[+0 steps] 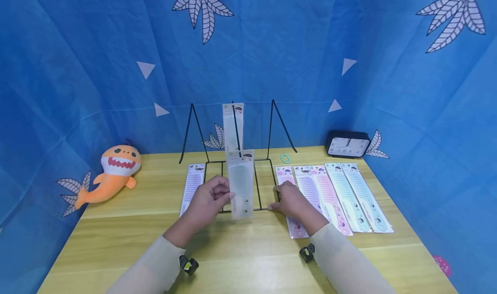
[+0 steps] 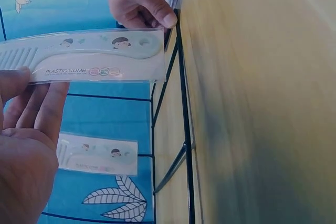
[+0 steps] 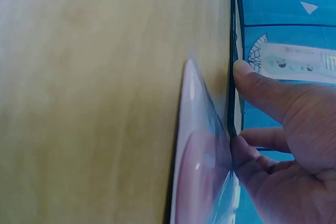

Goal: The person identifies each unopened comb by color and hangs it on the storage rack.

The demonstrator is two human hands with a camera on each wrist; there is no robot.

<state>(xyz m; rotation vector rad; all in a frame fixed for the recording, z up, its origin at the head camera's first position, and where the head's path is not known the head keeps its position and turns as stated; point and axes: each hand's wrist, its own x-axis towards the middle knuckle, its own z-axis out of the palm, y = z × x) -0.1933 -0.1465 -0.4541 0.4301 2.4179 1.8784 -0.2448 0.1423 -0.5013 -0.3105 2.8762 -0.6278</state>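
Note:
My left hand (image 1: 223, 195) pinches a pale green packaged comb (image 1: 241, 184) by its left edge and holds it upright over the front of a black wire rack (image 1: 257, 186). The left wrist view shows that comb (image 2: 94, 56) lengthwise, my left fingers (image 2: 37, 108) behind it. My right hand (image 1: 277, 200) rests on the table, and its straight fingertips touch the rack's right front corner. Seen from the right wrist, the thumb (image 3: 257, 85) lies against the rack wire (image 3: 231, 51). A second packaged comb (image 1: 233, 128) hangs higher on the rack.
Several packaged combs (image 1: 338, 197), pink to blue, lie in a row right of the rack, and one (image 1: 193, 184) lies to its left. An orange shark plush (image 1: 112, 173) sits far left; a black clock (image 1: 347, 145) and green ring (image 1: 285, 158) stand behind. Blue cloth walls surround the table (image 1: 248, 251).

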